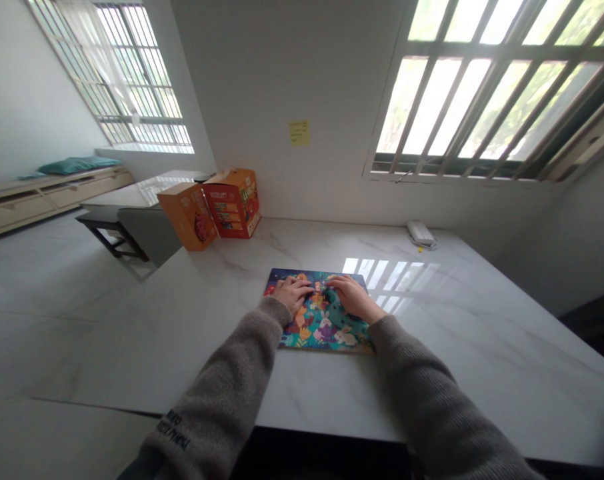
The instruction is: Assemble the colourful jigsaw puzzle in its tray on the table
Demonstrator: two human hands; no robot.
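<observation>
A colorful jigsaw puzzle (325,330) with cartoon animals, white rabbits among them, lies flat on the marble-patterned table. My left hand (293,293) rests on its left part, the fingers stretched out toward the middle and holding nothing that I can see. On the upper right part lies my right hand (351,295), its fingers extended to the left and slightly bent. Its thumb is mostly hidden, and no piece shows in it. Both hands cover parts of the picture.
Two orange puzzle boxes (235,203) stand at the table's back left. A white power strip (421,233) with a coiled cord lies at the back right. A yellow sticky note (299,133) is on the wall. Window light reflects off the white table (462,347).
</observation>
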